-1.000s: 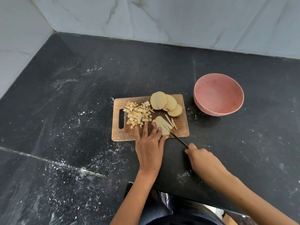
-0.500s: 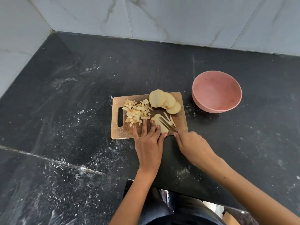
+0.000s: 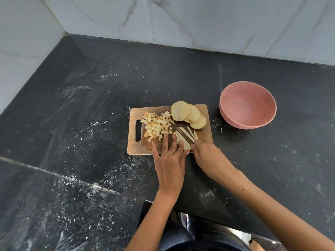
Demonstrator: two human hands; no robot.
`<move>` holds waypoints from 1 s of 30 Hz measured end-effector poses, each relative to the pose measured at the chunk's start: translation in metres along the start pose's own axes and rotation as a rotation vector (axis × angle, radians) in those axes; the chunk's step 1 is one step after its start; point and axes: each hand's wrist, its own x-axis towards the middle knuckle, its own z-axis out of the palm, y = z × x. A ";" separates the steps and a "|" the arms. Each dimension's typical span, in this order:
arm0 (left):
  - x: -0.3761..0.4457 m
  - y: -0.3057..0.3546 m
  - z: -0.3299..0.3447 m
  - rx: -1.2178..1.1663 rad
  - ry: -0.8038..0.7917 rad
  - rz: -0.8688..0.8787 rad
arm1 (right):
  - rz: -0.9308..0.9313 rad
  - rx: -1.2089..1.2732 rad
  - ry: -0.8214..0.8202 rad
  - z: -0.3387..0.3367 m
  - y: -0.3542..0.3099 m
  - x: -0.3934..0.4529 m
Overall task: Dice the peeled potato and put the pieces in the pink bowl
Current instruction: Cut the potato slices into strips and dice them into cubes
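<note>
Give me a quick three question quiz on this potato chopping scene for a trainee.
1. True or false: the pink bowl already holds diced potato.
2. Which of the hands grips the knife? A left hand, B right hand.
3. Fill in: the three round slices lie at the cutting board's ___ edge, far or near.

Key: 1 false; 2 B; 3 far.
</note>
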 end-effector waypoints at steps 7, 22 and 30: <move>0.002 -0.002 0.000 -0.009 0.008 -0.021 | -0.027 -0.077 -0.007 -0.002 -0.002 -0.003; 0.006 -0.001 -0.003 0.025 -0.040 -0.025 | 0.068 -0.273 -0.154 0.013 0.032 -0.037; 0.005 -0.002 -0.002 0.031 -0.032 -0.007 | 0.140 0.195 -0.208 0.000 0.037 -0.038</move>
